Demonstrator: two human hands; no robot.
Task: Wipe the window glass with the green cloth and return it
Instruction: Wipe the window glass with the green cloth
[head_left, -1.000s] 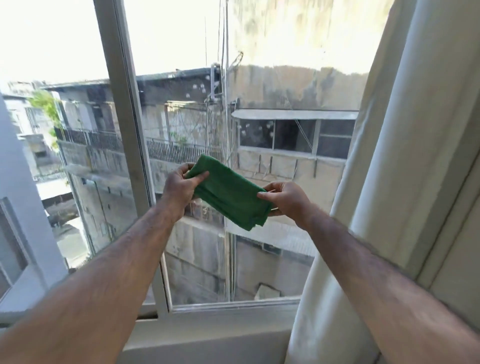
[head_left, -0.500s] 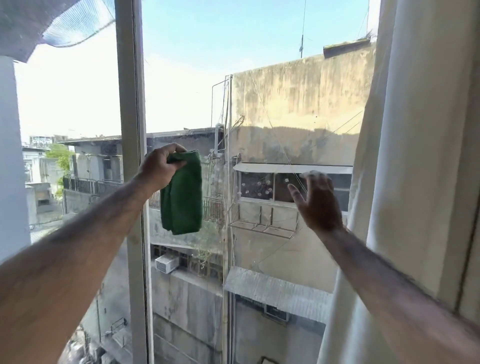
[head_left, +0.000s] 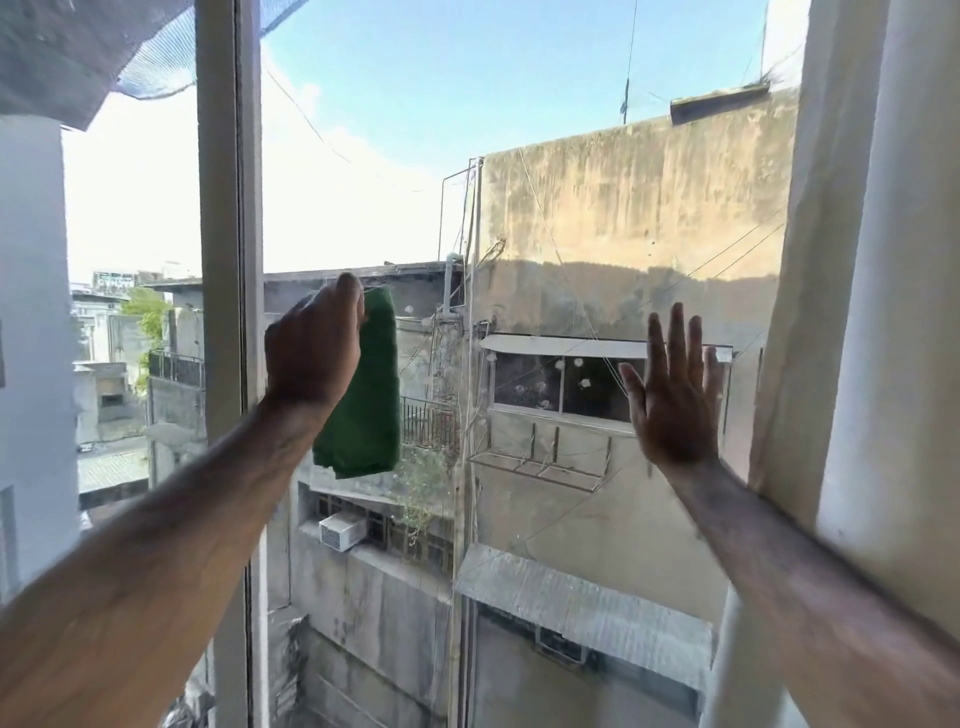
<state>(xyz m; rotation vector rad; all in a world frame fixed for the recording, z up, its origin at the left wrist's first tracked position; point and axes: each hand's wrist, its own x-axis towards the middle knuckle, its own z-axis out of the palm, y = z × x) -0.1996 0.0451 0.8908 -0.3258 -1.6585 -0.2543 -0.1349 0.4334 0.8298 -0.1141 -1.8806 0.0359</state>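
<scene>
A folded green cloth (head_left: 366, 395) hangs from my left hand (head_left: 314, 353), which grips its top edge and holds it up against the window glass (head_left: 395, 171), just right of the vertical frame bar. My right hand (head_left: 672, 395) is raised with fingers spread, its palm toward the glass on the pane's right side, holding nothing. The pane carries small white spots near my right hand. Whether the palm touches the glass I cannot tell.
A grey vertical window frame bar (head_left: 228, 260) stands left of the cloth. A cream curtain (head_left: 878, 312) hangs along the right edge, beside my right forearm. Buildings and sky show through the glass.
My right hand let go of the cloth and rose, fingers spread, toward the glass. My left hand lifted the cloth, which now hangs vertically. My view tilted upward.
</scene>
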